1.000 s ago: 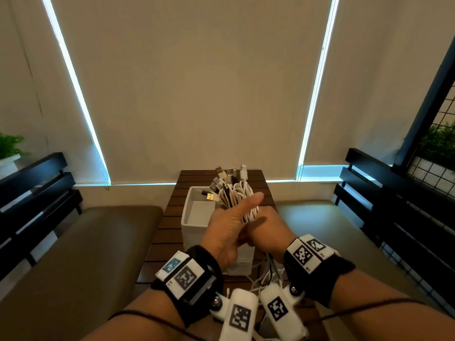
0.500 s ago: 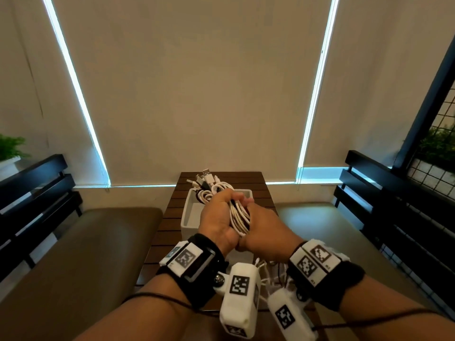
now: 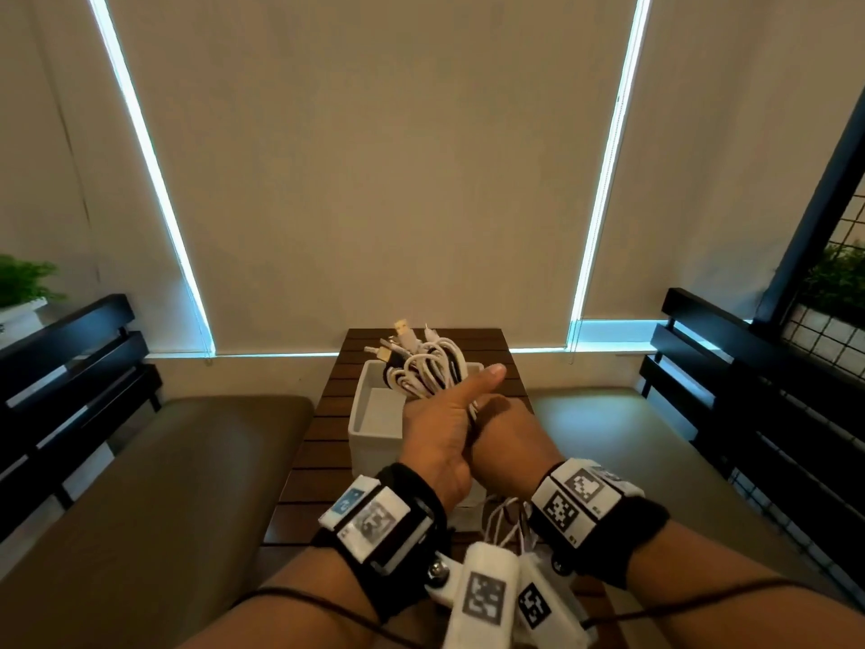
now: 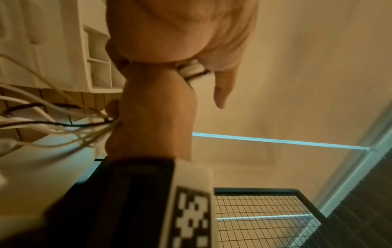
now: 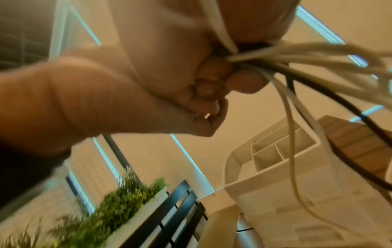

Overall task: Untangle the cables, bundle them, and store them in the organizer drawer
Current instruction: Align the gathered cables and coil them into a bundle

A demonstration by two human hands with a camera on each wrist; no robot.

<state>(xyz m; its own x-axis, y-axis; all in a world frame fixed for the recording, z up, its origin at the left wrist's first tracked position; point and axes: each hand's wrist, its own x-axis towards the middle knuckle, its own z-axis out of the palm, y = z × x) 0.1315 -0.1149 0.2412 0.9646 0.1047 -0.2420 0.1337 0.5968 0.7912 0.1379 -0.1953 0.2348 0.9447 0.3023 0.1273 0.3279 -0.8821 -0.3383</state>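
Over the white organizer drawer (image 3: 374, 416), both hands hold one fat bundle of cables (image 3: 433, 367), mostly white with a few black. Left hand (image 3: 437, 433) wraps the looped part, thumb sticking out straight across the loops. Right hand (image 3: 508, 435) sits against it, fingers (image 5: 208, 90) curled tight around the strands. USB plugs poke out of the top of the bundle, above the drawer's far end. Loose tails (image 4: 53, 130) hang below the fists and trail onto the wooden table (image 3: 496, 353), so the coil is not fully gathered

Progress, my read: untangling looks mostly done, bundling is mid-way, storing not begun. The part of the drawer that shows has nothing in it; the rest is hidden behind the hands. No tie or strap visible on the bundle. Left to do: pull in the hanging ends, secure them, lower the bundle into the drawer

Surface is a dark slatted table, drawer standing on it. Padded benches both sides, black slatted backrests, closed roller blinds with light leaking at the edges, potted plant (image 3: 25, 283) far left, wire grid panel with greenery at right
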